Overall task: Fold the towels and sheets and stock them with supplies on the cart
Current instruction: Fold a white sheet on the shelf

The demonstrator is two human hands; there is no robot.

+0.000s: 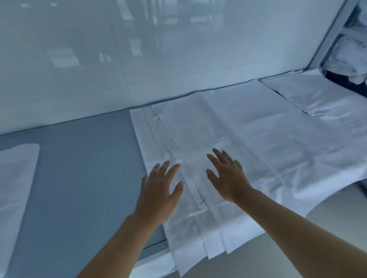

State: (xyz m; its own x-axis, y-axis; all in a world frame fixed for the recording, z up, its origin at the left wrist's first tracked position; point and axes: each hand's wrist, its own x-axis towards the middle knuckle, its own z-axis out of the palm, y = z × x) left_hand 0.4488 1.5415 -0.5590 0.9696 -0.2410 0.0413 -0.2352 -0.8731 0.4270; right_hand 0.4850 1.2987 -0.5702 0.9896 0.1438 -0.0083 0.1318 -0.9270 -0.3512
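Both hands, left (158,194) and right (228,177), lie spread flat, grip apart, on the layered white sheet (253,139) spanning the grey table (89,166). Advise smoothing outward and squaring the staggered edges before the next fold; folded linen (9,192) sits far left

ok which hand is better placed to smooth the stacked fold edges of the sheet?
Left. The left hand sits open beside the layered edges of the white sheet at its left side. The right hand is open too, further in over the flat middle.
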